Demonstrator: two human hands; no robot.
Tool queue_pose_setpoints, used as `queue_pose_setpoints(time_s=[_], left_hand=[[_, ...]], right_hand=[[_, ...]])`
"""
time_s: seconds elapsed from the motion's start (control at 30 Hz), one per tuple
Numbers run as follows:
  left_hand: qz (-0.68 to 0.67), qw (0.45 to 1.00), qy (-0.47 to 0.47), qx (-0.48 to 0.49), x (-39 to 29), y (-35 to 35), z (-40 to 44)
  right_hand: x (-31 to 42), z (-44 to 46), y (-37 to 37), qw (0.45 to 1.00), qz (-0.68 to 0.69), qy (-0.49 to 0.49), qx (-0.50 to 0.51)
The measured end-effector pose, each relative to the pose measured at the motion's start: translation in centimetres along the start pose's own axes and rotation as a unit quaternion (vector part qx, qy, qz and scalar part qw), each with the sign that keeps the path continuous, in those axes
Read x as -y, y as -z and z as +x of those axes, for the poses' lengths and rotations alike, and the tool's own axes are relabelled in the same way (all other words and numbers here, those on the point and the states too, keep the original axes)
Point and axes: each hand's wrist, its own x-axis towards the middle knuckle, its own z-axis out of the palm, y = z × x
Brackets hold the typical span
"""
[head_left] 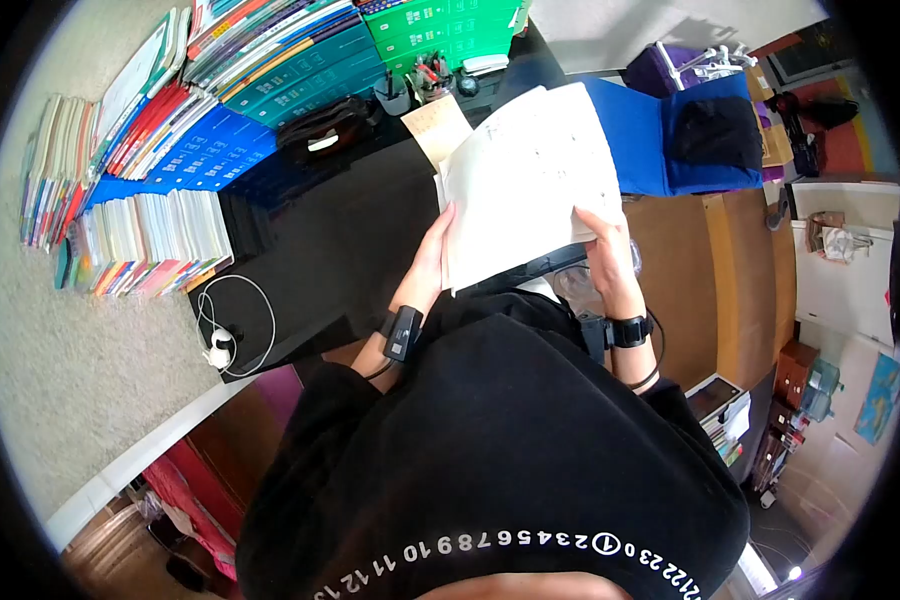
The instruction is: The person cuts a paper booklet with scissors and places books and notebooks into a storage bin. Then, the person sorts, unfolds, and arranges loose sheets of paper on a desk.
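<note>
Left hand (432, 258): clamped on the lower left edge of the white papers (530, 185), thumb along the margin; forearm angled up and inward.
Right hand (608, 248): clamped on the opposite edge, thumb lying over the top sheet, other fingers mostly hidden; forearm nearly upright in view.
White papers: held between both hands, ahead of the torso; loose layers, faint marks on top, slightly tilted.
Wrists: black device (403, 333) strapped to the left, black wristband (628, 332) on the right.
Tan sheet (437, 130): just beside the papers' upper left side, handwriting on it.
Table (315, 225): black, glossy, left of the papers and partly beneath them.
Far edge: dark pouch (327, 137), pen cup (392, 96), more pens (432, 75) beside it.
Near left corner: white earphones (219, 350), cable looped.
Left side: blue file boxes (205, 150) and rows of books (155, 240); green file boxes (445, 32) farther off.
Right side: blue chair (635, 135), black cloth (715, 132) on it, brown wooden floor (675, 270) nearer.
</note>
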Motion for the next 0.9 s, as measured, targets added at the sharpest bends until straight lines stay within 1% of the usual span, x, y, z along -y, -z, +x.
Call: queue_pose_setpoints(time_s=[0.07,0.13,0.2,0.23,0.33,0.37,0.43,0.47,0.57,0.63,0.7,0.73,0.77,0.83,0.87,0.9], left_hand=[[0.033,0.998,-0.045,-0.020,-0.4,0.4,0.3],[0.083,0.992,-0.082,-0.039,-0.7,1.7,1.5],[0.161,0.972,-0.169,-0.016,-1.0,1.3,1.2],[0.200,0.957,-0.211,-0.003,-1.1,1.0,1.1],[0.277,0.940,-0.198,0.000,-1.2,1.3,1.0],[0.309,0.931,-0.193,0.001,-1.2,1.3,1.0],[0.305,0.932,-0.198,-0.010,-0.4,1.0,1.2],[0.295,0.933,-0.206,-0.014,0.3,0.9,1.5],[0.303,0.928,-0.213,-0.026,1.8,0.3,2.8],[0.328,0.920,-0.210,-0.035,2.6,0.2,4.0],[0.363,0.908,-0.203,-0.048,2.6,0.2,4.9],[0.361,0.917,-0.161,-0.063,2.4,-0.1,5.0],[0.379,0.907,-0.176,-0.055,2.4,0.4,5.6],[0.414,0.886,-0.204,-0.038,2.8,2.4,7.1],[0.427,0.884,-0.177,-0.064,2.7,0.8,6.6],[0.424,0.885,-0.184,-0.054,3.0,0.8,6.7]], right_hand=[[-0.3,-0.6,0.2,0.999,-0.006,0.002,-0.033],[-1.2,-0.9,1.5,0.997,-0.056,0.020,-0.046],[-1.3,-1.1,2.7,0.991,-0.101,0.054,-0.064],[-1.1,-1.2,3.5,0.994,-0.091,0.041,-0.053],[-1.0,-0.9,7.0,0.999,-0.046,-0.010,-0.013],[-1.2,-0.6,8.2,0.998,-0.055,-0.028,0.003],[-1.9,0.3,10.1,0.995,-0.069,-0.062,0.037],[-2.6,1.1,11.0,0.991,-0.112,-0.071,0.036],[-5.7,3.6,11.9,0.993,-0.114,-0.022,0.033],[-8.6,6.3,13.2,0.992,-0.128,-0.008,-0.016],[-9.3,8.1,13.0,0.989,-0.144,0.031,-0.036],[-10.0,8.9,13.4,0.989,-0.136,0.039,-0.045],[-10.0,9.3,13.0,0.989,-0.128,0.047,-0.053],[-10.4,10.2,13.9,0.982,-0.182,0.050,-0.031],[-10.5,10.3,14.1,0.977,-0.203,0.058,-0.008],[-10.7,10.5,14.3,0.972,-0.224,0.066,0.014]])
